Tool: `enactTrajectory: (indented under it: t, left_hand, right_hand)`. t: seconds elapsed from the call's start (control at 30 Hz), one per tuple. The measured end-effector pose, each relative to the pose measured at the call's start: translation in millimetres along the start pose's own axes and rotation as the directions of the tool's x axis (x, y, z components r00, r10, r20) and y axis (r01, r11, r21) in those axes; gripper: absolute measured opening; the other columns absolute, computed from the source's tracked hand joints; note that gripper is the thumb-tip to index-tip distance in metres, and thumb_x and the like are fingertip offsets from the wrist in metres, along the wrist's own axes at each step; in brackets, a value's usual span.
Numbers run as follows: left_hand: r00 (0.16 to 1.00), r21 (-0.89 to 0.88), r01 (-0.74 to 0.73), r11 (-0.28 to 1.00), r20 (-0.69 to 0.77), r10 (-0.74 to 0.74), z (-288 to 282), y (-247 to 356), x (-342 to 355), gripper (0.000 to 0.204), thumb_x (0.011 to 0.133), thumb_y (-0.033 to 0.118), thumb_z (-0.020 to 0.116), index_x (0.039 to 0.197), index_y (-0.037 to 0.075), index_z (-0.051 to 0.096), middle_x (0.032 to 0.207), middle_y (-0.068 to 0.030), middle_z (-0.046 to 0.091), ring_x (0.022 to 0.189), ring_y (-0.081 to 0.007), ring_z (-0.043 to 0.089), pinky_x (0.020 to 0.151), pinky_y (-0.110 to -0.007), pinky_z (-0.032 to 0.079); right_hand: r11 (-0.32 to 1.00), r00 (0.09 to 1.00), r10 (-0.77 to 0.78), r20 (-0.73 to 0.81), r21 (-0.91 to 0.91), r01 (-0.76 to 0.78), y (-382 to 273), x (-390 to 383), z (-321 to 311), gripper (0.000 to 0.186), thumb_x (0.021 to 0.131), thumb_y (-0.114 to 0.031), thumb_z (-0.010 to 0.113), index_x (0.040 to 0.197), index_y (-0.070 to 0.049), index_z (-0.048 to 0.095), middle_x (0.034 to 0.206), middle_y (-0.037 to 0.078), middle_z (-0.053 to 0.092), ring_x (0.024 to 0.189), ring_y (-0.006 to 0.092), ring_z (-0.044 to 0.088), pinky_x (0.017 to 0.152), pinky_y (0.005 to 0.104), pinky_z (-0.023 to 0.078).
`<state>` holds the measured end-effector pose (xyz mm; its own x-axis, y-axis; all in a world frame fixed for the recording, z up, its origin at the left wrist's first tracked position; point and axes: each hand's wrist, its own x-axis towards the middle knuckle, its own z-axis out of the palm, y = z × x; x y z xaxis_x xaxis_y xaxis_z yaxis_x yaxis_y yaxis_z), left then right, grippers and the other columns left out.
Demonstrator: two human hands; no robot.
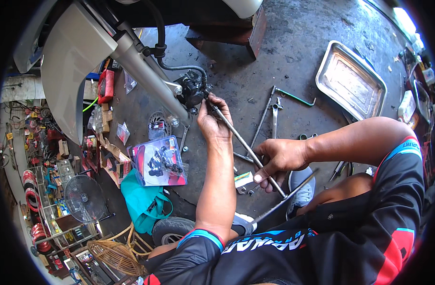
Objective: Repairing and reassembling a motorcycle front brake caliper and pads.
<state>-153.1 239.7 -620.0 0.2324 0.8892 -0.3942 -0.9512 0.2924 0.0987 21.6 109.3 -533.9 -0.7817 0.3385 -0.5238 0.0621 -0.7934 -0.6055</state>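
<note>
My left hand [214,119] is closed around the far end of a T-handle wrench [237,137], right at a black brake caliper [192,90]. Its fingertips cover that end, so how it meets the caliper's bolt is hidden. Farther down the shaft, my right hand [283,159] grips it near the crossbar [300,184], which slants in front of my knee. The caliper sits beside the lower end of a silver motorcycle fork leg [143,71]. A black brake hose [181,68] curves down to it.
On the floor at right lie a metal tray [346,78], a combination wrench [275,118] and a green-handled bent rod [298,99]. Left of my forearm are a brake disc [155,117], a clear parts package [137,166] and a teal bag [139,202]. A stand [258,35] is at the back.
</note>
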Motion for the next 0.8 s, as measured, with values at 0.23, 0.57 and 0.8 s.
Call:
enactTrajectory:
  t: [0.23,0.57,0.8]
  left_hand:
    - [0.999,-0.027,0.025,0.999,-0.043,-0.026,6,0,0,0.018,0.099,0.009,0.050,0.103,-0.007,0.057,0.090,-0.0143,0.064,0.074,-0.0207,0.064,0.071,-0.029,0.059]
    - [0.982,0.190,-0.154,0.970,-0.076,0.171,9,-13,-12,0.014,0.099,0.006,0.048,0.098,-0.006,0.056,0.085,-0.0111,0.060,0.073,-0.0178,0.059,0.069,-0.027,0.055]
    - [0.983,0.205,-0.155,0.966,-0.064,0.171,5,-26,-31,0.015,0.097,0.005,0.049,0.102,-0.003,0.060,0.088,-0.0115,0.062,0.078,-0.0193,0.061,0.073,-0.031,0.055]
  right_hand:
    - [0.958,0.988,-0.081,0.130,0.285,0.041,7,1,-1,0.020,0.096,-0.008,0.057,0.111,0.001,0.048,0.099,0.020,0.069,0.091,0.0277,0.071,0.078,0.0382,0.061]
    - [0.950,0.985,-0.034,-0.169,-0.312,-0.020,-10,-12,15,0.036,0.087,-0.022,0.074,0.101,0.001,0.051,0.081,0.012,0.066,0.068,0.0193,0.069,0.057,0.0317,0.059]
    - [0.990,0.998,0.030,-0.047,-0.138,-0.036,20,-10,10,0.033,0.089,-0.022,0.072,0.102,0.000,0.050,0.082,0.011,0.066,0.075,0.0205,0.070,0.058,0.0316,0.058]
